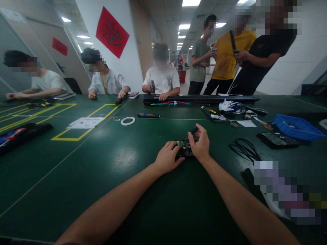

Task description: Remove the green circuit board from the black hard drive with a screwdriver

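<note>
A small black electronic device (188,153) with an exposed green circuit board (181,143) lies on the green table in front of me. My left hand (166,158) grips it from the left, the thumb along the near edge and the fingers over the far side. My right hand (201,145) is closed around the dark handle of a screwdriver (194,130). The tool is tilted, its thin shaft pointing down and left at the board. Whether its tip touches a screw is too small to tell.
Rightward are a coiled black cable (244,149), a circuit board in a black case (277,139) and a blue tray (297,127). Farther off lie a white ring (127,121), a dark pen-shaped tool (148,115) and a long black bar (204,98). Several people sit or stand across the table.
</note>
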`<action>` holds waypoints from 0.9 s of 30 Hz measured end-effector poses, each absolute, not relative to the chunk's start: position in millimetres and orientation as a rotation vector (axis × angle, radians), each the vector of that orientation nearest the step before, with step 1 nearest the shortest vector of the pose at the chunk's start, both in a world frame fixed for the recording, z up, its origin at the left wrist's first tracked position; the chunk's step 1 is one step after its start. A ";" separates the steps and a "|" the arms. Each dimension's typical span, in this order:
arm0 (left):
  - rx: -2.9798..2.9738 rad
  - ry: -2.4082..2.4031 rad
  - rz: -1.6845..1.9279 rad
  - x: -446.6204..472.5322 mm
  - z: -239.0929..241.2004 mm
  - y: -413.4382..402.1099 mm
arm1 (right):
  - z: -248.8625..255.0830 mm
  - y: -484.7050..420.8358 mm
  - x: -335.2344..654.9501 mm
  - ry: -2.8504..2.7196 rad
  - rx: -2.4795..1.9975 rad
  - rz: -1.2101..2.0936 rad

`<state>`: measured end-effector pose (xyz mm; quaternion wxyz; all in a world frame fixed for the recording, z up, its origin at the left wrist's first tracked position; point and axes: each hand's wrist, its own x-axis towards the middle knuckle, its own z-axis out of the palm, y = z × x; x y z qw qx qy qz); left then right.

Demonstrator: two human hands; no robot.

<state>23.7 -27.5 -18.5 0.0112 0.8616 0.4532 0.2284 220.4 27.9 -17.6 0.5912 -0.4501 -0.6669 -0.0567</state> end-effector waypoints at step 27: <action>2.688 1.399 0.734 23.7 -16.9 -28.2 | -14.2 22.4 216.7 -1.596 -0.905 0.119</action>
